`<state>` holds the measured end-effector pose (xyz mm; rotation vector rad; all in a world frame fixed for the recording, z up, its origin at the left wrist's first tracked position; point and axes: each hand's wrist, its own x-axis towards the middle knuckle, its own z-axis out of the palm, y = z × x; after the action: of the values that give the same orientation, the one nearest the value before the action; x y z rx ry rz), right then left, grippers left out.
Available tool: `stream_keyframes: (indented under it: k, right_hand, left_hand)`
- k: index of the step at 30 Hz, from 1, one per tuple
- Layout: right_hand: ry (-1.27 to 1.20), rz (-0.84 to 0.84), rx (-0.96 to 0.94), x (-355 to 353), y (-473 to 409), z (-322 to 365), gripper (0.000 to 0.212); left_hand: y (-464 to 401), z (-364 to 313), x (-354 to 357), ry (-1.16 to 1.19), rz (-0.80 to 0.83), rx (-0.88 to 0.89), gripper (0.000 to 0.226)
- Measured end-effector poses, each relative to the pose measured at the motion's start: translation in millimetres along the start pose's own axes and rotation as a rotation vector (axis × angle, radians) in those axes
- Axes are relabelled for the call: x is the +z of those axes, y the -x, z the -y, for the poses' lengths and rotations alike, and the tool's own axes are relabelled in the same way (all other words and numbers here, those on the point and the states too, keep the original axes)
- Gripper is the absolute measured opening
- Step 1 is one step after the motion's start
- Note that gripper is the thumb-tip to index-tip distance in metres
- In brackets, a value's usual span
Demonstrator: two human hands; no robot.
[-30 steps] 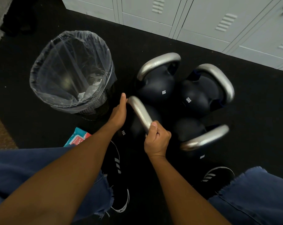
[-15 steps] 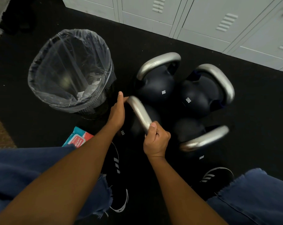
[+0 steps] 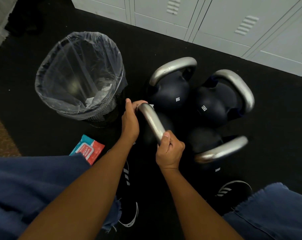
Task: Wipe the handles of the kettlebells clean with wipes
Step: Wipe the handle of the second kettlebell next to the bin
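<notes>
Several black kettlebells with silver handles stand together on the black floor mat. On the nearest left kettlebell's handle (image 3: 152, 122), my left hand (image 3: 130, 122) curls over the far end, and a scrap of white wipe (image 3: 151, 106) shows at its fingertips. My right hand (image 3: 169, 151) grips the near end of the same handle. The 8 kg kettlebell (image 3: 171, 90), a 12 kg kettlebell (image 3: 216, 104) and another kettlebell (image 3: 216, 149) stand untouched behind and to the right.
A mesh bin (image 3: 101, 116) with a clear liner holds crumpled white wipes, just left of the kettlebells. A red and teal wipes pack (image 3: 88, 149) lies by my left knee. Grey lockers (image 3: 216, 23) line the back. My shoes (image 3: 129, 196) are below the kettlebells.
My left hand has shifted from touching the handle's far end to curling over it. My right hand has kept its grip on the near end.
</notes>
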<state>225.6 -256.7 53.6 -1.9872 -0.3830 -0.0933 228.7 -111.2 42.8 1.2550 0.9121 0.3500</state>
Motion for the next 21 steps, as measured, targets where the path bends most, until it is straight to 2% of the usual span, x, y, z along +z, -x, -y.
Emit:
stream_keyframes:
  k: [4,10,14,17,19,21]
  right_hand:
    - [-0.008,0.005,0.007,1,0,-1,0.029]
    - [-0.019,0.012,0.031,1,1,-4,0.033]
    - [-0.029,0.017,0.021,1,1,-5,0.031]
    - [-0.024,0.022,0.030,1,1,-5,0.031]
    - [-0.022,0.024,0.037,0,1,-5,0.030]
    - [-0.019,0.024,0.042,0,0,-4,0.030]
  left_hand:
    - [16,-5,11,0.058,-0.057,0.174,0.061]
    - [4,-5,5,-0.063,-0.024,0.028,0.068]
    - [25,-14,14,-0.009,-0.090,0.259,0.058]
    - [39,-15,23,-0.059,-0.094,0.444,0.048]
    - [38,-11,25,-0.118,-0.091,0.507,0.046]
    - [29,-9,21,-0.159,-0.104,0.475,0.047]
